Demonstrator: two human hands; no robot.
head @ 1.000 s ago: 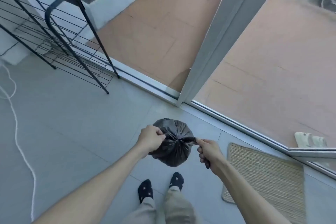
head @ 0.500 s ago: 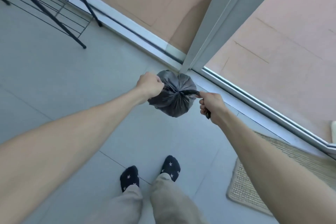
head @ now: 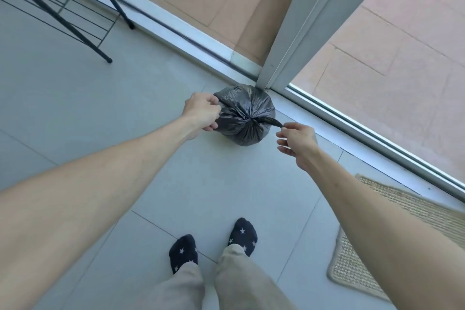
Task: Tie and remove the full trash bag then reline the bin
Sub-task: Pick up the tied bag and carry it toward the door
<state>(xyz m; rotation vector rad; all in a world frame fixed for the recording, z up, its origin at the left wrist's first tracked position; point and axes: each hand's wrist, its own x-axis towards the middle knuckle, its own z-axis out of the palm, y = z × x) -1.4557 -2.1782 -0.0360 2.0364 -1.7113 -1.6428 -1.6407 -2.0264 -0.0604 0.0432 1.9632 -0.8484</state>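
Note:
A small, full black trash bag [head: 245,114] sits low near the grey tiled floor, close to the sliding door track, its top gathered into a knot at the middle. My left hand [head: 202,114] grips the bag's left flap in a closed fist. My right hand [head: 297,142] pinches the twisted right tail of the bag between thumb and forefinger, with the other fingers loosely spread. No bin is in view.
A sliding door frame [head: 299,33] and its floor track [head: 364,131] run just behind the bag. A black wire drying rack [head: 57,10] stands at the upper left. A woven mat [head: 362,244] lies at the right. My socked feet [head: 214,241] are below.
The bag has gone down towards the floor beside the door track. My right hand's grip has loosened from a fist to a fingertip pinch on the tail. The view has tilted downward.

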